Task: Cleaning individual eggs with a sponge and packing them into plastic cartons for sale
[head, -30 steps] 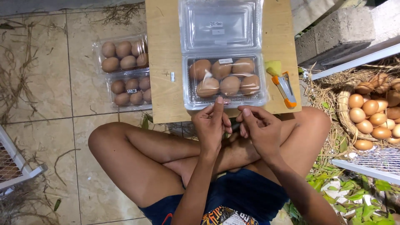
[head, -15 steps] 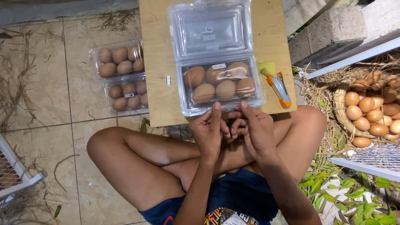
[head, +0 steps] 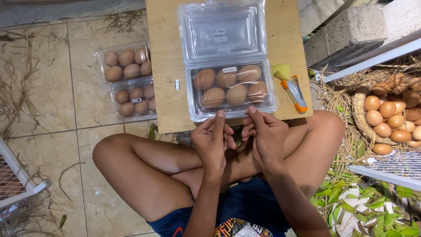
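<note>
A clear plastic carton (head: 191, 98) lies open on a wooden board (head: 164, 105), its lid (head: 221, 33) folded back away from me. Several brown eggs (head: 226, 87) fill its tray. My left hand (head: 214, 141) and my right hand (head: 264, 137) sit side by side over my crossed legs, at the carton's near edge. Both have curled fingers. The left thumb tip and a right fingertip touch the front rim. Nothing shows inside either hand.
An orange stapler (head: 294, 94) and a yellow-green scrap (head: 282, 71) lie on the board's right side. Two closed egg cartons (head: 127, 83) rest on the tiled floor at left. A straw basket of eggs (head: 392, 118) sits at right, a concrete block (head: 346, 33) behind it, a white wire cage (head: 17, 186) at lower left.
Both hands have moved forward from my lap to the carton's front rim and parted a little. The view has shifted slightly.
</note>
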